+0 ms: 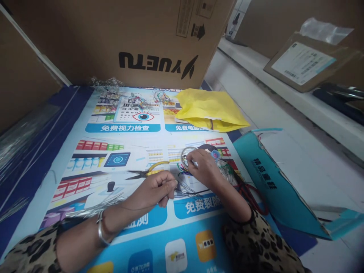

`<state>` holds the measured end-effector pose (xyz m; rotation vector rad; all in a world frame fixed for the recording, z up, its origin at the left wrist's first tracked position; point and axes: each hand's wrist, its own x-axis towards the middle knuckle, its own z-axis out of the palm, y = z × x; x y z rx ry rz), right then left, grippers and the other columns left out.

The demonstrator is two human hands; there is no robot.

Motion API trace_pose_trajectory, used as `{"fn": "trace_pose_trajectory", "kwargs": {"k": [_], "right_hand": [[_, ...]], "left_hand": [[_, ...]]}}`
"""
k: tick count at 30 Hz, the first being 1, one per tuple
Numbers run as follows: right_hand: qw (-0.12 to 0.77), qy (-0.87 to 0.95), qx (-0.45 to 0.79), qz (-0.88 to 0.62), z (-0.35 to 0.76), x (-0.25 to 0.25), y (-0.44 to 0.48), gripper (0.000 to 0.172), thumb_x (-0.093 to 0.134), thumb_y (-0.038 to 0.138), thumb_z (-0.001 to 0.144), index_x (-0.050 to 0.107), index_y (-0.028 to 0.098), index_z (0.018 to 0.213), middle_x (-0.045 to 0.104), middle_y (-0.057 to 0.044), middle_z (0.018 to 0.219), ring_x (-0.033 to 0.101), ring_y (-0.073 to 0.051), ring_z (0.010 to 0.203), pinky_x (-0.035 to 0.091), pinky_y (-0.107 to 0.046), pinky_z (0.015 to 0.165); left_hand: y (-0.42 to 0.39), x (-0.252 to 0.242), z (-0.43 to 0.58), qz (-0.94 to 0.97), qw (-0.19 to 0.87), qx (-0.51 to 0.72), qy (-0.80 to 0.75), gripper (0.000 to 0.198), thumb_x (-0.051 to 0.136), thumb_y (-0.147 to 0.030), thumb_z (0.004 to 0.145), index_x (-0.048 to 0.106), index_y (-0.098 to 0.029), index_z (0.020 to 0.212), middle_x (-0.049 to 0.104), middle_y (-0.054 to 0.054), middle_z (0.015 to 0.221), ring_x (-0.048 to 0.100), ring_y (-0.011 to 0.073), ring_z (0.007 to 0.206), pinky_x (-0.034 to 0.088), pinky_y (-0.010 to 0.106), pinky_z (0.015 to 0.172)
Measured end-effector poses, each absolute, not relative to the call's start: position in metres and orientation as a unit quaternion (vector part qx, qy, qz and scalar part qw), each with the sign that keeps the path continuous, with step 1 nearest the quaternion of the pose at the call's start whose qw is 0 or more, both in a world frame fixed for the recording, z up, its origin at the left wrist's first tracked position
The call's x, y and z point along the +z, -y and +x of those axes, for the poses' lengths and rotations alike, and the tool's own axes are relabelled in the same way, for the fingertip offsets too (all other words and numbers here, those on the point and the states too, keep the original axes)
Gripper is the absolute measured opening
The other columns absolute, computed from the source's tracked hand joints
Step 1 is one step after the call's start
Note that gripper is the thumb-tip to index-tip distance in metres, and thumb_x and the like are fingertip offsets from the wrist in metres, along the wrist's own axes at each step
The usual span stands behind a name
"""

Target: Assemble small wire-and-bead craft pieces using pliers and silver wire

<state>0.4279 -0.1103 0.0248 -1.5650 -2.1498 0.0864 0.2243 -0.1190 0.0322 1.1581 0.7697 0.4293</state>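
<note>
My left hand (155, 189) is closed in a pinch on thin metal wires (187, 188) that run toward my right hand. My right hand (203, 167) is closed around a small wire ring (187, 154) and a thin white piece, resting on a printed poster (119, 129). Yellow-handled pliers (148, 171) lie just above my left hand. A bundle of silver wires (96, 206) lies by my left wrist, which wears a silver bracelet. Coloured wires and a red cord (250, 193) sit beside my right forearm.
A yellow bag (210, 108) lies at the poster's far right. A large cardboard box (127, 41) stands behind. A teal paper bag (273, 182) lies to the right. Small finished wire pieces (136, 99) sit at the poster's far edge. Clear plastic sleeves (19, 140) lie left.
</note>
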Motion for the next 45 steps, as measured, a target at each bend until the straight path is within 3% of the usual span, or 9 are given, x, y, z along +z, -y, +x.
{"fn": "trace_pose_trajectory", "kwargs": {"k": [3,8,14,23,45], "right_hand": [[0.313,0.727,0.121,-0.599,0.426,0.032,0.114,0.013,0.052,0.013,0.072,0.061,0.017,0.079,0.061,-0.004,0.074,0.053,-0.017,0.072,0.04,-0.03,0.069],[0.498,0.478,0.49,-0.533,0.416,0.045,0.127,0.014,0.062,0.026,0.074,0.065,0.021,0.088,0.063,0.0,0.077,0.054,-0.012,0.066,0.042,-0.027,0.063],[0.514,0.299,0.69,-0.413,0.401,0.043,0.132,0.019,0.07,0.025,0.069,0.066,0.018,0.085,0.061,-0.001,0.071,0.048,-0.009,0.059,0.037,-0.024,0.055],[0.5,0.305,0.719,-0.373,0.395,0.034,0.134,0.018,0.069,0.029,0.071,0.065,0.018,0.085,0.051,0.001,0.063,0.042,-0.009,0.057,0.033,-0.024,0.053],[0.475,0.322,0.731,-0.37,0.395,0.033,0.135,0.018,0.065,0.034,0.075,0.061,0.017,0.081,0.051,0.002,0.062,0.044,-0.008,0.052,0.03,-0.022,0.051]], "left_hand": [[0.12,0.03,0.224,0.527,0.747,0.196,-0.353,0.032,0.053,-0.045,0.079,0.046,-0.016,0.07,0.053,-0.005,0.057,0.043,0.0029,0.038,0.029,0.016,0.037],[0.122,0.031,0.223,0.543,0.735,0.199,-0.353,0.03,0.052,-0.044,0.08,0.046,-0.016,0.07,0.051,-0.006,0.055,0.04,0.0021,0.036,0.027,0.015,0.036],[0.124,0.033,0.223,0.544,0.734,0.204,-0.352,0.03,0.053,-0.044,0.078,0.047,-0.016,0.069,0.051,-0.006,0.05,0.038,0.0024,0.034,0.027,0.015,0.034],[0.124,0.035,0.223,0.549,0.73,0.201,-0.354,0.03,0.053,-0.044,0.078,0.047,-0.016,0.068,0.05,-0.006,0.049,0.037,0.0022,0.033,0.026,0.014,0.033],[0.123,0.03,0.218,0.546,0.745,0.187,-0.334,0.027,0.048,-0.038,0.085,0.046,-0.016,0.069,0.052,-0.006,0.053,0.038,0.0014,0.035,0.03,0.014,0.037]]}}
